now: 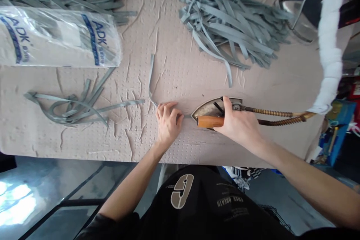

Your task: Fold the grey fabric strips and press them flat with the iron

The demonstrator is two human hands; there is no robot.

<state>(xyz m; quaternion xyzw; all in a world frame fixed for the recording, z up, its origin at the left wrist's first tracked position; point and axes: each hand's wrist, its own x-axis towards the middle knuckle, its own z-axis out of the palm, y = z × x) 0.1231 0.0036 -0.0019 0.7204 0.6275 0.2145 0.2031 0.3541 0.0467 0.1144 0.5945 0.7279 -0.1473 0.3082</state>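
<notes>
Head view looks down on a desk (84, 144) covered with a creased, dimpled tan sheet of card or padding. A flat iron (206, 108) is held down on that surface, its pointed nose aimed to the left, and its wooden handle (209, 121) is firmly grasped by the right hand (237, 125), with the fingers wrapped over it. A narrow grey strip (152, 82) is laid on the desk, running from the iron's nose beneath the left hand (168, 122) and curving up the picture into a loose free end. That hand is held curled, its fingertips (180, 120) pressed down on or just beside the strip; whether the strip is pinched cannot be told. Two braided cords (275, 116) are led from the iron's rear toward a white fluffy sleeve (327, 45). Further grey strips are heaped in a tangled pile (230, 26) above the iron, in a smaller loose bunch (67, 108) to the left, and in another pile (70, 2) at the top left, just behind a plastic-wrapped roll printed "ADK" (56, 37).
</notes>
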